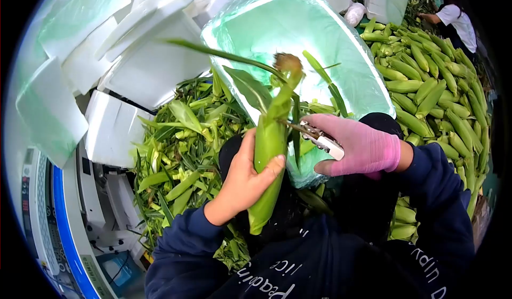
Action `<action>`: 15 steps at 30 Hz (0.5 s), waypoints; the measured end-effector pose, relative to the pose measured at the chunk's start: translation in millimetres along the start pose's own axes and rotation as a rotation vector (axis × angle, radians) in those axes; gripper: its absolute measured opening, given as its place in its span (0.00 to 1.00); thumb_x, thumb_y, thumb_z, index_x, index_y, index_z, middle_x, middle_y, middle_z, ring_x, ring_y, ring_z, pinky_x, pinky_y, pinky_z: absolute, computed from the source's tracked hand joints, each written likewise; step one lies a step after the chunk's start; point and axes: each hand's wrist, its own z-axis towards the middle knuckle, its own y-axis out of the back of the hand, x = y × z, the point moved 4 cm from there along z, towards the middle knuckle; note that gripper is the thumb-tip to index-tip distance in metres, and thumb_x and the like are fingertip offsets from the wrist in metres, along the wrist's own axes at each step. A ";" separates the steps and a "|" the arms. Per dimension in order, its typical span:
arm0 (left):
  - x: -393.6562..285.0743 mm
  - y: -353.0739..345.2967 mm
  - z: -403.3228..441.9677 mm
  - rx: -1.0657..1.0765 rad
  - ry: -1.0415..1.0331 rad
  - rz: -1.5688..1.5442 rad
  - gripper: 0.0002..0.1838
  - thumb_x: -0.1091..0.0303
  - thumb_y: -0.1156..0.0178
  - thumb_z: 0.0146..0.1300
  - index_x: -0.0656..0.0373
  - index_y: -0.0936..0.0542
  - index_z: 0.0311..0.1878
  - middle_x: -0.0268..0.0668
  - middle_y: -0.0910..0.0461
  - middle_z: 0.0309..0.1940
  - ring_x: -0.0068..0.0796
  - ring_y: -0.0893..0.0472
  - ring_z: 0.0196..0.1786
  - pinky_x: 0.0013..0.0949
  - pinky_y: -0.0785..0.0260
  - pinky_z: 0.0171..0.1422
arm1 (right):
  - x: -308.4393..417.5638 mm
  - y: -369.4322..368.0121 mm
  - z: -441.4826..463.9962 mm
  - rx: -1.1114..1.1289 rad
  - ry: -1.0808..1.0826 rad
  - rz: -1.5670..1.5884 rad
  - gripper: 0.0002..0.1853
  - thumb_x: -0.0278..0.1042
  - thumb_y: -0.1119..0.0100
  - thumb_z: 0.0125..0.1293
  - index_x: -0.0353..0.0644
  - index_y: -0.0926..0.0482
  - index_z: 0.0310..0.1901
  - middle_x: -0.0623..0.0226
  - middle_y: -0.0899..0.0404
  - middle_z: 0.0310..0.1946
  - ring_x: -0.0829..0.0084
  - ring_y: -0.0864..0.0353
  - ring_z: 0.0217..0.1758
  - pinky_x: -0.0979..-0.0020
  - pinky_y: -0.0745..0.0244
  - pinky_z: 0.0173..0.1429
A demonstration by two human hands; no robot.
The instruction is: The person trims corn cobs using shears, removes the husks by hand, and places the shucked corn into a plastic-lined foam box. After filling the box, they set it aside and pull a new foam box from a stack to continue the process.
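My bare left hand [248,173] is wrapped round an ear of corn [269,144] in its green husk. The ear is tilted, its brown silk end up and its other end down by my lap. My right hand [360,141], in a pink glove, is closed on a cutting tool [325,141] with pale handles. The tool's dark blade end touches the husk near the upper part of the ear. Long green leaves stick out from the ear's top. Behind it stands a white foam box [250,19] lined with green plastic, with some husk pieces inside.
A large heap of husked-in corn [426,96] lies at the right. Cut leaves [176,181] pile up at the left. White foam boxes [154,59] are stacked at the upper left. Another person [456,21] is at the upper right.
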 end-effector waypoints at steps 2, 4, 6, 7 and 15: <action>-3.3 7.7 -13.2 0.112 0.011 0.073 0.31 0.63 0.35 0.66 0.64 0.35 0.67 0.43 0.19 0.51 0.29 0.20 0.52 0.35 0.28 0.59 | 6.4 -7.1 5.4 -0.002 0.084 -0.257 0.32 0.39 0.30 0.54 0.34 0.30 0.58 0.55 0.23 0.44 0.58 0.22 0.51 0.62 0.26 0.53; 2.7 19.1 -26.5 0.188 0.117 0.024 0.34 0.63 0.34 0.65 0.63 0.36 0.70 0.44 0.20 0.55 0.27 0.21 0.57 0.35 0.30 0.64 | 16.9 -17.1 11.6 -0.047 0.180 -0.541 0.29 0.38 0.30 0.53 0.36 0.28 0.55 0.53 0.22 0.42 0.54 0.20 0.47 0.61 0.25 0.49; 9.0 32.7 -41.3 0.155 0.100 -0.013 0.35 0.64 0.34 0.65 0.63 0.36 0.71 0.42 0.20 0.55 0.26 0.22 0.58 0.34 0.30 0.64 | 17.4 -30.2 20.7 0.056 0.124 -0.355 0.23 0.38 0.30 0.53 0.39 0.24 0.48 0.54 0.22 0.33 0.53 0.21 0.36 0.60 0.25 0.41; 13.6 38.0 -50.2 0.135 0.128 -0.070 0.35 0.64 0.34 0.65 0.64 0.35 0.71 0.40 0.20 0.55 0.26 0.22 0.57 0.34 0.30 0.64 | 19.6 -38.1 24.3 0.097 0.128 -0.314 0.21 0.38 0.30 0.53 0.39 0.23 0.46 0.55 0.22 0.31 0.53 0.21 0.34 0.61 0.26 0.39; 45.9 77.2 -115.1 0.062 0.308 -0.314 0.38 0.51 0.27 0.57 0.65 0.27 0.64 0.37 0.19 0.50 0.27 0.21 0.53 0.33 0.30 0.62 | 22.3 -82.5 54.0 0.617 -0.104 0.153 0.14 0.38 0.33 0.60 0.40 0.25 0.41 0.70 0.22 0.29 0.73 0.23 0.31 0.69 0.26 0.39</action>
